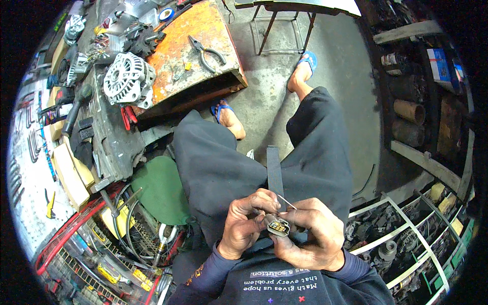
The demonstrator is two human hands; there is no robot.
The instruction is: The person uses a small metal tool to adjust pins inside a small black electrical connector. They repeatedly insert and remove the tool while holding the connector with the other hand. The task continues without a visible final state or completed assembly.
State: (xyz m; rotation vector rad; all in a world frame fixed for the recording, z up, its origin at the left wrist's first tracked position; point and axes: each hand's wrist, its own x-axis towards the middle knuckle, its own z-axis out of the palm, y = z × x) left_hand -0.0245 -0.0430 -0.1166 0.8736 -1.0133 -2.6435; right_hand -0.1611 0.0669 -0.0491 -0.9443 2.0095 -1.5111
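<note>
Close in front of my body, both hands are closed around a small grey electrical connector (278, 227) with brass-coloured pins inside its oval opening. From the left, my left hand (244, 221) pinches it with thumb and fingers. On the other side my right hand (317, 229) grips its edge between thumb and forefinger. A thin pale rod (287, 202), like a pick or wire, slants across above the connector between the fingers; which hand holds it I cannot tell. My palms and the connector's back are hidden.
At the upper left, a worn orange-topped bench (173, 56) bears pliers (206, 53) and an alternator housing (129, 80). A green round stool (160, 190) stands left of my legs. Metal racks (406, 229) with parts are at right, a wire basket (86, 269) of tools at lower left.
</note>
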